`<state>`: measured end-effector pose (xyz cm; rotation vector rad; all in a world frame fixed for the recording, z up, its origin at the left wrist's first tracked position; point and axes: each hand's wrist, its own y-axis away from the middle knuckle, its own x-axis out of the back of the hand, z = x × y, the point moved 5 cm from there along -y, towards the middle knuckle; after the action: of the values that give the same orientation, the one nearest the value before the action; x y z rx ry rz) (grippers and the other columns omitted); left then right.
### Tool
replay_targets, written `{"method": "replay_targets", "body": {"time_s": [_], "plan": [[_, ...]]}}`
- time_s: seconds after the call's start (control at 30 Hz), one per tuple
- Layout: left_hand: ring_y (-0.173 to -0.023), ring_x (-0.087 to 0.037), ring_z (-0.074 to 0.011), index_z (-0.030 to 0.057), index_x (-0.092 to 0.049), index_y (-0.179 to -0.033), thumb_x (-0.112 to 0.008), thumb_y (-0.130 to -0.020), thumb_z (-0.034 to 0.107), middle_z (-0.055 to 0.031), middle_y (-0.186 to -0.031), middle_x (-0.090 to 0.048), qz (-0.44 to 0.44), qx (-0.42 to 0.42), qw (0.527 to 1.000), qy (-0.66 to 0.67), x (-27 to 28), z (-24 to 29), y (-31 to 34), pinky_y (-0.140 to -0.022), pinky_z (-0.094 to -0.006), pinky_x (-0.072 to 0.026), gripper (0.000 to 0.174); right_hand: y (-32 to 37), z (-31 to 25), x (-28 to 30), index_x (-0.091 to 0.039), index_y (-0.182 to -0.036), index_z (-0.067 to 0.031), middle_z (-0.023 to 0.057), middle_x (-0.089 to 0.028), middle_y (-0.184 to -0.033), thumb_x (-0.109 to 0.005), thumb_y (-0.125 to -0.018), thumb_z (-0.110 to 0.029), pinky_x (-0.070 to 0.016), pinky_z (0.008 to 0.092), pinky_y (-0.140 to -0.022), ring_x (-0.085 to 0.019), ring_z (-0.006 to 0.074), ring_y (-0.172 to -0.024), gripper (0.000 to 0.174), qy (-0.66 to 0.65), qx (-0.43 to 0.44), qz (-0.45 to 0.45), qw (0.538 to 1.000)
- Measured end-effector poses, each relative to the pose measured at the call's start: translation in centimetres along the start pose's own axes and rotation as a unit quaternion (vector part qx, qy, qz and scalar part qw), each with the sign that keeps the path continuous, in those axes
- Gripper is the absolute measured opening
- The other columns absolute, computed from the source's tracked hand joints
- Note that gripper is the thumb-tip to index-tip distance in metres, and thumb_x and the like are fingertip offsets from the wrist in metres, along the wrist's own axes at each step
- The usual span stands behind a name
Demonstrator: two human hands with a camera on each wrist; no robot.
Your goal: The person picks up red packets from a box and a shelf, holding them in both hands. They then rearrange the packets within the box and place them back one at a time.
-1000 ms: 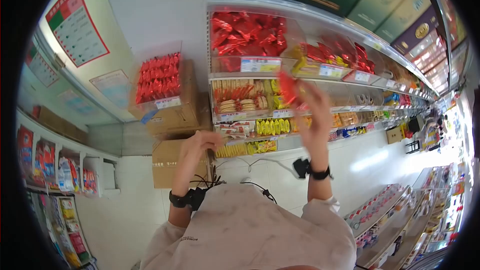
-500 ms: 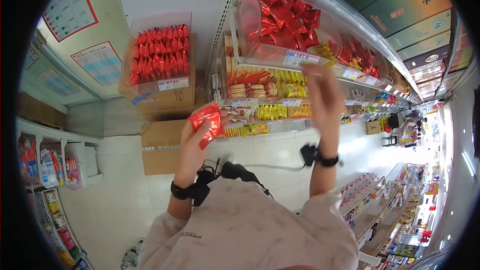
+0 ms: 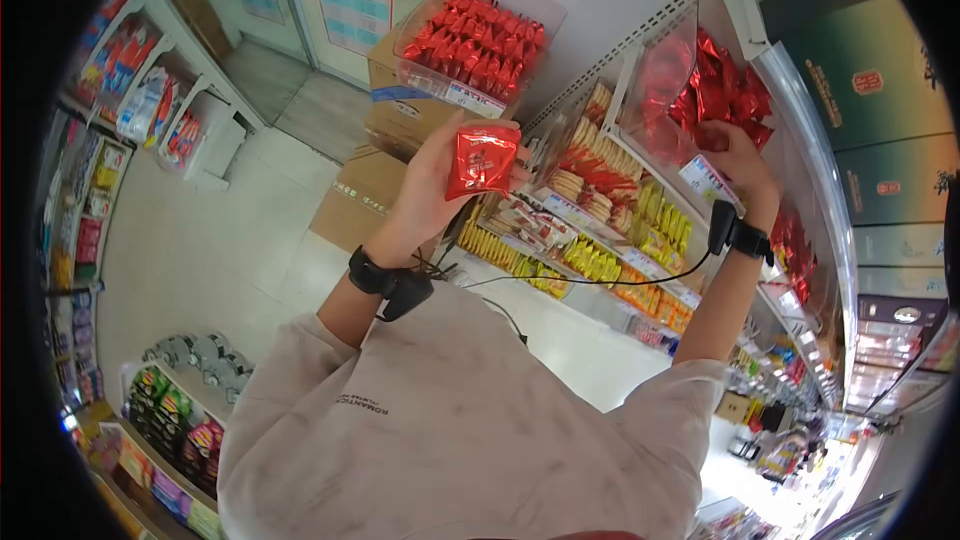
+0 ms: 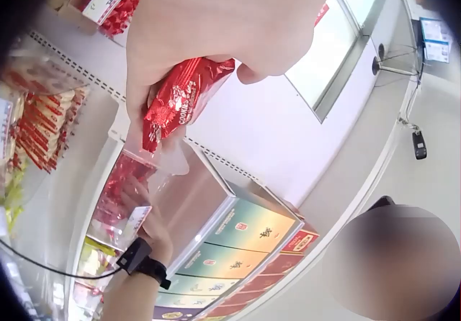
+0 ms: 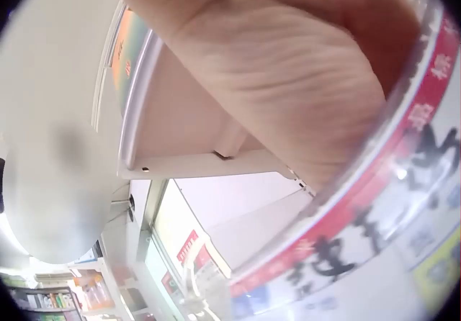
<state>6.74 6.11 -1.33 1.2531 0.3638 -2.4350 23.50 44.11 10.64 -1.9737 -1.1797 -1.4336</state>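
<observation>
In the centre of the head view, the left hand holds up a red packet, fingers and thumb curled round it. It looks like light, crinkly, slippery foil, best pinched gently by a sealed edge. At upper right, the right hand reaches into a clear bin. I cannot tell how its fingers lie.

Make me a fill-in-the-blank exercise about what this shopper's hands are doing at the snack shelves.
1. The left hand grips a foil packet coloured ____.
2. The right hand, with a ____ strap on its wrist, reaches into a clear bin of packets.
3. A separate tray of red packets stands on a stack of ____ boxes.

Missing words: red; black; cardboard.
</observation>
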Motion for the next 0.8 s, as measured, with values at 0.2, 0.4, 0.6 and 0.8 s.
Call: {"method": "replay_targets", "body": {"time_s": [0.2,0.4,0.6,0.8], "plan": [[-0.107,-0.067,-0.0222,-0.0013,-0.050,-0.140,-0.046,-0.107,0.032,-0.0173,-0.122,-0.067,0.027,-0.089,0.994,-0.062,-0.6,1.2,0.1,-0.094,-0.0355,-0.0537,0.047,7.3,-7.5,3.0,-0.067,-0.113,-0.0017,0.0141,-0.065,-0.118,-0.087,-0.077,-0.021,-0.0488,0.0350,-0.092,-0.061,0.0248,-0.112,0.046,0.174,0.133,0.354,0.909],[-0.105,-0.065,-0.0106,-0.0010,-0.062,-0.130,-0.067,-0.098,0.015,-0.0085,-0.116,-0.070,0.171,-0.110,0.952,-0.228,-1.2,0.9,-0.5,-0.089,-0.0268,-0.0521,0.036,13.5,-11.6,-3.6,-0.058,-0.120,-0.0018,0.0083,-0.066,-0.114,-0.080,-0.084,-0.003,-0.0496,0.0285,-0.089,-0.062,0.0147,-0.103,0.042,-0.319,0.153,0.383,0.853],[-0.099,-0.065,-0.0104,-0.0001,-0.067,-0.122,-0.071,-0.095,0.010,-0.0046,-0.112,-0.071,0.153,-0.108,0.951,-0.247,0.2,-1.1,-2.7,-0.088,-0.0267,-0.0502,0.029,12.7,-11.8,-9.7,-0.053,-0.129,-0.0004,0.0070,-0.069,-0.111,-0.074,-0.090,-0.002,-0.0518,0.0237,-0.082,-0.064,0.0101,-0.099,0.045,-0.546,0.116,0.249,0.792],[-0.099,-0.067,-0.0131,0.0001,-0.062,-0.125,-0.070,-0.094,0.005,-0.0056,-0.112,-0.070,0.165,-0.122,0.942,-0.266,1.1,-1.3,-3.3,-0.086,-0.0259,-0.0522,0.032,12.6,-10.0,-12.6,-0.055,-0.122,0.0004,0.0076,-0.068,-0.114,-0.072,-0.093,-0.006,-0.0538,0.0288,-0.088,-0.062,0.0114,-0.105,0.034,-0.642,0.083,0.201,0.735]]}}
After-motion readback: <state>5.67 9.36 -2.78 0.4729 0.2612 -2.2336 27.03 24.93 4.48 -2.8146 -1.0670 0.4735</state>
